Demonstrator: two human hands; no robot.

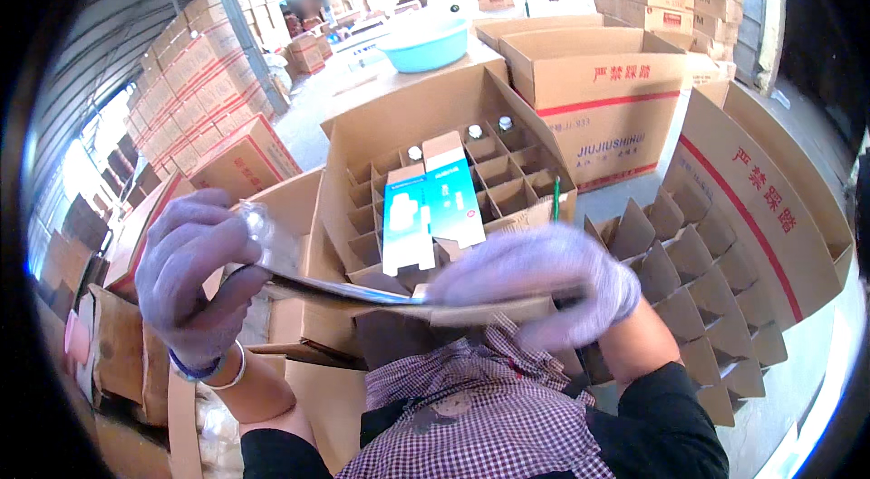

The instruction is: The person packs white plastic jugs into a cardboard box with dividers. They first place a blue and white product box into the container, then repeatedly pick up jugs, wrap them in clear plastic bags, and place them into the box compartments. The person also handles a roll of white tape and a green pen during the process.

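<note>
My left hand [195, 266], in a pale grey-purple glove, pinches one end of a thin, flat carton [353, 292], seen almost edge-on with a strip of blue. A clear, shiny item [257, 223] shows at its fingertips; its kind is too blurred to tell. My right hand [535, 284], gloved alike and smeared by motion, closes around the carton's other end. Beyond both hands, two blue-and-white flattened cartons [408, 221] lie across the dividers of an open cardboard box [362, 130]. Several capped bottles [505, 125] stand in its far compartments.
A cardboard divider grid [689, 298] sits in the open box [752, 198] at right. Another tall open box [598, 107] stands behind. A light-blue basin [424, 46] rests farther back. Stacked cartons [195, 71] rise at far left. A box holding clear items [217, 425] is at lower left.
</note>
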